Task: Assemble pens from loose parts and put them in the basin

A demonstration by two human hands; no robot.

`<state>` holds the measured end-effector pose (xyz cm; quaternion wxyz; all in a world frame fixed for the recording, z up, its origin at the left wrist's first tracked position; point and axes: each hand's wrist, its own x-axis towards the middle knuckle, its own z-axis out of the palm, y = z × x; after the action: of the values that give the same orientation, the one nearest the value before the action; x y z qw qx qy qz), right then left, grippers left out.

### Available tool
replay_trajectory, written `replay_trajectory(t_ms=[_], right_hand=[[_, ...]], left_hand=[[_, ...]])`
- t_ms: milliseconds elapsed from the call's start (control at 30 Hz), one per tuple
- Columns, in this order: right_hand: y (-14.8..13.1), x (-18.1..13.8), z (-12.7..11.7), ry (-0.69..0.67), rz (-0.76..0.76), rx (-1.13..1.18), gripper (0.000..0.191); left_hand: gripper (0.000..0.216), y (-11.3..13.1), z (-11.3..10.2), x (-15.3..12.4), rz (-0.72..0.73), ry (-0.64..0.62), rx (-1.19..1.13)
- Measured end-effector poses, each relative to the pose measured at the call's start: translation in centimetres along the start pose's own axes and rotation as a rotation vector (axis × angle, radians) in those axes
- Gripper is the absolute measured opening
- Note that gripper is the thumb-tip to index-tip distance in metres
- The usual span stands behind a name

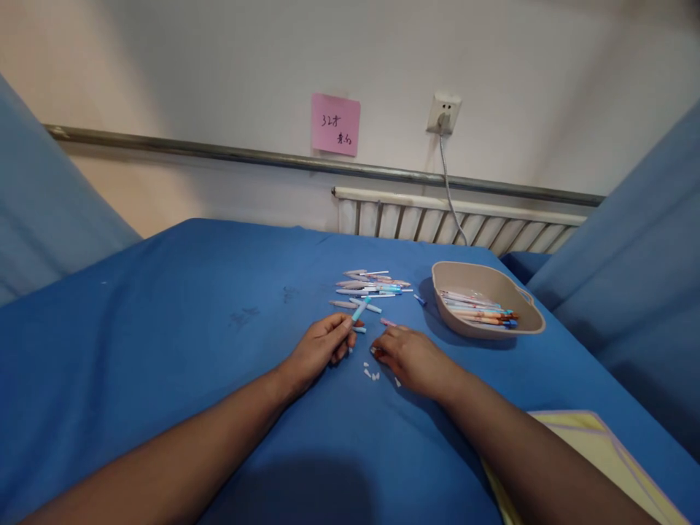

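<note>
My left hand point(322, 345) rests on the blue cloth and pinches a light-blue pen point(360, 310) that points up and away. My right hand point(409, 354) lies beside it, fingers curled down onto the cloth over small white pen parts point(372, 374); what its fingertips hold is hidden. Just beyond both hands lies a loose pile of pens and refills point(372, 286). A beige tray point(465, 327) to the right holds several assembled pens point(481, 310).
The blue-covered table point(191, 328) reaches back to a white wall with a radiator point(453, 222), a socket with a cable point(444, 114) and a pink note point(335, 124). A yellow cloth point(596, 445) lies at the near right. Blue fabric hangs at both sides.
</note>
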<state>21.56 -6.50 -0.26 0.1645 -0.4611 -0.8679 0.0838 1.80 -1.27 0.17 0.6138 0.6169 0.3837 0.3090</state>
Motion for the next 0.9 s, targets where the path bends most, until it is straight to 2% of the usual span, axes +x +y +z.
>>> replay_trajectory(t_ms=[167, 400, 567, 733, 833, 900], right_hand=[[0.6, -0.1, 0.0, -0.016, 0.09, -0.022, 0.021], [1.9, -0.4, 0.0, 0.144, 0.158, 0.124, 0.023], [0.6, 0.0, 0.5, 0.037, 0.035, 0.121, 0.018], [-0.3, 0.1, 0.6, 0.001, 0.062, 0.064, 0.022], [0.2, 0.2, 0.6, 0.122, 0.112, 0.205, 0.029], [0.6, 0.4, 0.6, 0.271, 0.227, 0.436, 0.027]], left_hand=[[0.038, 0.0, -0.1, -0.1, -0.018, -0.019, 0.0], [0.037, 0.0, -0.1, 0.0, -0.015, 0.005, -0.014], [0.035, -0.3, -0.1, 0.2, -0.012, 0.011, -0.04], [0.033, -0.3, -0.2, 0.0, 0.002, -0.001, -0.022], [0.032, -0.3, -0.3, 0.0, 0.003, -0.008, -0.006], [0.031, -0.2, -0.3, -0.1, -0.011, -0.015, 0.013]])
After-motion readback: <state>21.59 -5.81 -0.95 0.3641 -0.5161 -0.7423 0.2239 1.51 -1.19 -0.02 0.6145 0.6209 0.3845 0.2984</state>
